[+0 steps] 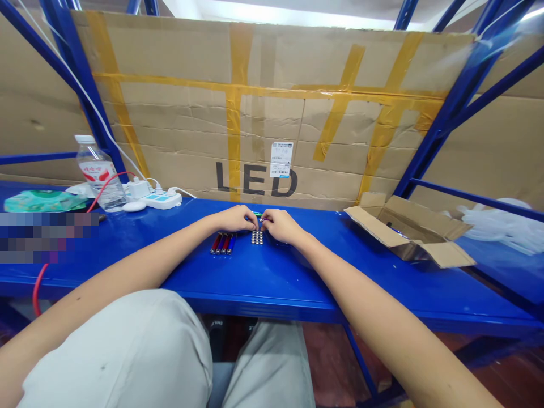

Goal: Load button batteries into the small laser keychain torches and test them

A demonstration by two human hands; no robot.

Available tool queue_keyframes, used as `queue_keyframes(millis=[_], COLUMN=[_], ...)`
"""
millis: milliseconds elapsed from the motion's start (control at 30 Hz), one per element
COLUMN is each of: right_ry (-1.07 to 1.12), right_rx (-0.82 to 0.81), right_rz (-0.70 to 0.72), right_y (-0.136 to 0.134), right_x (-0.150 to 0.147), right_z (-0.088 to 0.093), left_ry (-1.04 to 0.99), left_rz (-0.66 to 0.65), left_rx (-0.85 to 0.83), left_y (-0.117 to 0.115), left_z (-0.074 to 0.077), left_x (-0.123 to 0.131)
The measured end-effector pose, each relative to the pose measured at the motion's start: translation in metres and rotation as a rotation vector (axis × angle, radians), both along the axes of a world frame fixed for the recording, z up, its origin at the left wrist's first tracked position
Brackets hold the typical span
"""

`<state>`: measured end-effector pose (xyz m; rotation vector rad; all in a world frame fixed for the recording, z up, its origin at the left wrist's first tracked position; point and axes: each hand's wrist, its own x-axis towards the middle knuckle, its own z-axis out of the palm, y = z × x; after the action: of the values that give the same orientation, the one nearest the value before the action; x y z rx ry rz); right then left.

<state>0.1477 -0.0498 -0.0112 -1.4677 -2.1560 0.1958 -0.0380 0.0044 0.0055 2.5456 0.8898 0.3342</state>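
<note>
My left hand (239, 218) reaches over the blue table with its fingers bent and pinched together, the tips just above a small block of silver button cells (257, 237). Opposite it, my right hand (279, 225) is closed, thumb and fingers pinched by the same cells. A small purple and silver bit shows at its fingertips, too small to name. Behind the fingertips lies a thin green item (257, 214), partly hidden by both hands. Several short metallic tubes (223, 243), red and blue, lie side by side below my left hand.
An open cardboard box (408, 226) stands at the right. On the left are a water bottle (100, 173), a white power strip (159, 198) with plugs, a red cable (39, 286) and a green packet (45, 200). A large cardboard sheet (191, 130) closes off the back.
</note>
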Motion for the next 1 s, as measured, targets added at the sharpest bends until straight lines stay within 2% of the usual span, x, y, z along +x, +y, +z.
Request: queue_keyframes(millis=[333,567,767,1000], right_ry=[0.087,0.054,0.036,0.054], right_rx=[0.004,-0.052,-0.1,-0.124], right_rz=[-0.016,-0.014,-0.011,0.006], right_y=[-0.003,-0.007,-0.01,-0.01], right_x=[0.008,0.015,0.011,0.005], right_z=[0.004,0.007,0.008,0.009], left_ry=[-0.038,-0.028,0.091,0.079], left_rz=[0.085,0.432,0.585,0.607], left_rx=[0.053,0.229,0.044,-0.089], left_y=[0.009,0.008,-0.001,-0.006], left_z=[0.006,0.014,0.01,0.006], left_x=[-0.014,-0.051,-0.091,-0.101])
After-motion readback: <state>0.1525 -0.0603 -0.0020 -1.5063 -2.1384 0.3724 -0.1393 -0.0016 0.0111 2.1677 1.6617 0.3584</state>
